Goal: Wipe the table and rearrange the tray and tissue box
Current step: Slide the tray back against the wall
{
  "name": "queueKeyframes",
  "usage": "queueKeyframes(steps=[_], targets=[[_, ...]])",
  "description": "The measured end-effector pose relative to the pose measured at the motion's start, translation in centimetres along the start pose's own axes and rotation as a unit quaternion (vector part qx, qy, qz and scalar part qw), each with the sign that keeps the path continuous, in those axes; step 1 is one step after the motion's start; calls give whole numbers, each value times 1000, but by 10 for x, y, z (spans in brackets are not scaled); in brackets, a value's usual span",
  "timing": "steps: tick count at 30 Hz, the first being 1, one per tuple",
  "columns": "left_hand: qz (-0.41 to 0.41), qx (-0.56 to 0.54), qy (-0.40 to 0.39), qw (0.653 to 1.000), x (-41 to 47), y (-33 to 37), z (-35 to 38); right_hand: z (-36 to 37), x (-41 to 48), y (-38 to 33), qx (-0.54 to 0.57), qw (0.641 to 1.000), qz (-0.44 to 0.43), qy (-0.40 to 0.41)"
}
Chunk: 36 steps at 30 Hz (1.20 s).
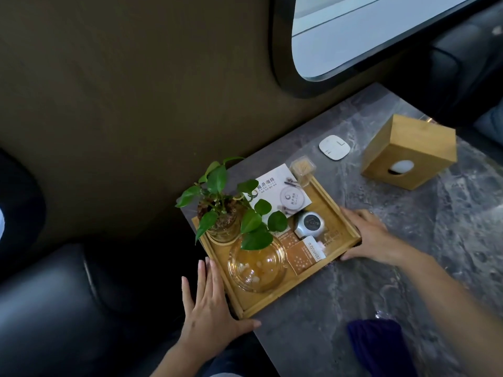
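A wooden tray [339, 210] rests on the grey marble table [408, 254] at its left end, close to the wall. It carries a potted green plant [226, 210], a glass ashtray [257, 263], a silver round device [310, 225], small orange boxes [304, 254], a printed card [283, 194] and a toothpick holder [302, 170]. My left hand [209, 308] grips the tray's near-left corner. My right hand [370, 235] holds its right rim. The wooden tissue box [408, 152] lies on its side farther right. A dark blue cloth [378, 346] sits at the table's near edge.
A white square coaster-like pad [335, 147] lies on the table between tray and tissue box. Black leather seats [49, 308] flank the table at left and far right. A brown wall and an oval window [367, 36] stand behind.
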State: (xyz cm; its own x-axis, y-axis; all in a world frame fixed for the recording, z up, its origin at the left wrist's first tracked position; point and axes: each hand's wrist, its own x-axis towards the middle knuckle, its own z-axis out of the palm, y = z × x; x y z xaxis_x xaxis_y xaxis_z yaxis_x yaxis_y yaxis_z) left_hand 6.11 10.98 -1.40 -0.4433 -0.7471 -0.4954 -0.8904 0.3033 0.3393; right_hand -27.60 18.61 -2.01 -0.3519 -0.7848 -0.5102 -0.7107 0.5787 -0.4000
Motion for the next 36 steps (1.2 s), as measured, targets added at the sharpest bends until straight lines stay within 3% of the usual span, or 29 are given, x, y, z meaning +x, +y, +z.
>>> queueKeyframes(steps=[20, 36], targets=[[-8, -28, 68, 997, 43, -14, -34, -20, 59, -46, -4, 997, -64, 37], [4, -12, 63, 998, 55, -23, -41, -24, 66, -62, -26, 999, -20, 42]])
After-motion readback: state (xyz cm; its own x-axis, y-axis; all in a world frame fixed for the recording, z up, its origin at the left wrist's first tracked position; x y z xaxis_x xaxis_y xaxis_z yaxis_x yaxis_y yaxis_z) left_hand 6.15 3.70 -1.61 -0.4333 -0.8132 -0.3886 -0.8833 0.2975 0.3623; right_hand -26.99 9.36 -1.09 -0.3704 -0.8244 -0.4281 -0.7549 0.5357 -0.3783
